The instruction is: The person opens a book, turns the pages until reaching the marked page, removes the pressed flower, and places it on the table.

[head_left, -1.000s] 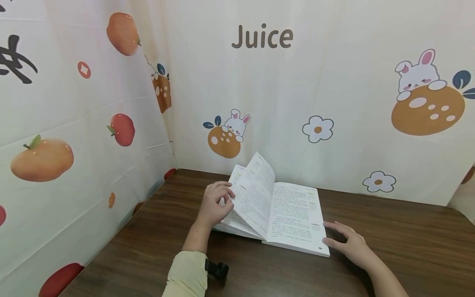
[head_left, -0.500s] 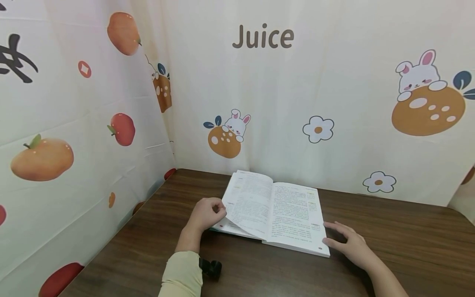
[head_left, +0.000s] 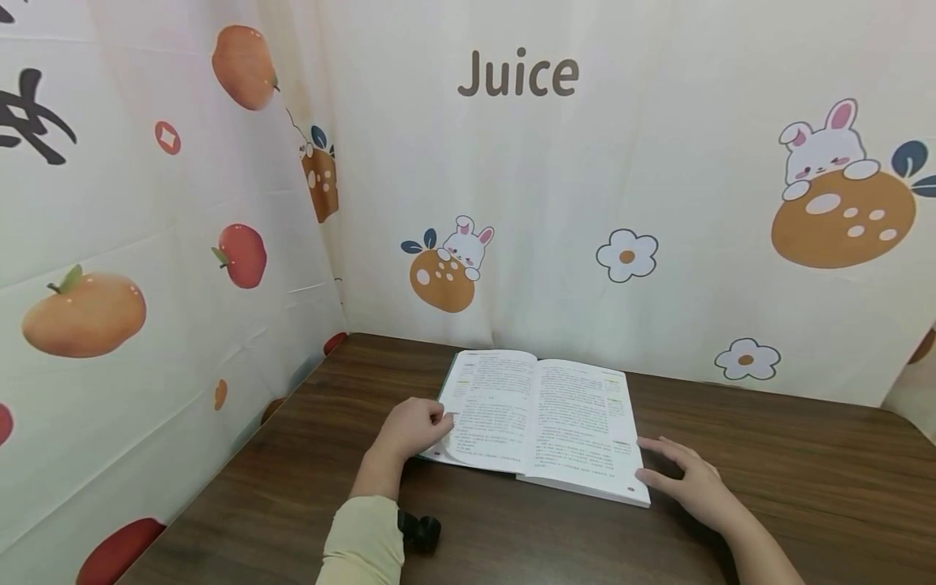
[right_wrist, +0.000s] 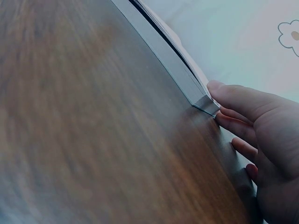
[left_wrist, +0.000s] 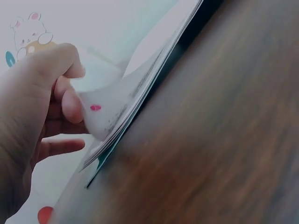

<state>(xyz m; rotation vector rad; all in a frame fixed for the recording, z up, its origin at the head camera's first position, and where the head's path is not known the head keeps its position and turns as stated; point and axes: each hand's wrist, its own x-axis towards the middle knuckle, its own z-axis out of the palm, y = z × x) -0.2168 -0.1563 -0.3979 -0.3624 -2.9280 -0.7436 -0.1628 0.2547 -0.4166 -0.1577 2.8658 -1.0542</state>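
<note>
The left hand (head_left: pixel 412 426) is reaching in from the lower left of the head view, its wrist slightly raised and its fingers bending inward beside the book (head_left: pixel 530 418). In the left wrist view, the thumb is bending above the other fingers, with a gap showing between them, and a curling page corner (left_wrist: pixel 100 114) is lying against the fingertips; whether they are pinching it, one cannot tell. The right hand (head_left: pixel 687 479) is lying on its side at the lower right, its fingers loosely extended and apart from the thumb, the tips touching the book's right edge near the bottom corner.

The book is lying open on the brown table (head_left: pixel 512 536), just below the middle of the head view, its two white pages showing rows of print. The green cover (left_wrist: pixel 96 173) is peeking out beneath the pages at lower left in the left wrist view.

The print is appearing too small to read. A pale sleeve (head_left: pixel 363 540) is running out of the frame at the bottom, beside a black wrist camera (head_left: pixel 419 532). In the right wrist view, a printed flower (right_wrist: pixel 290 37) is being cut off by the right border.
</note>
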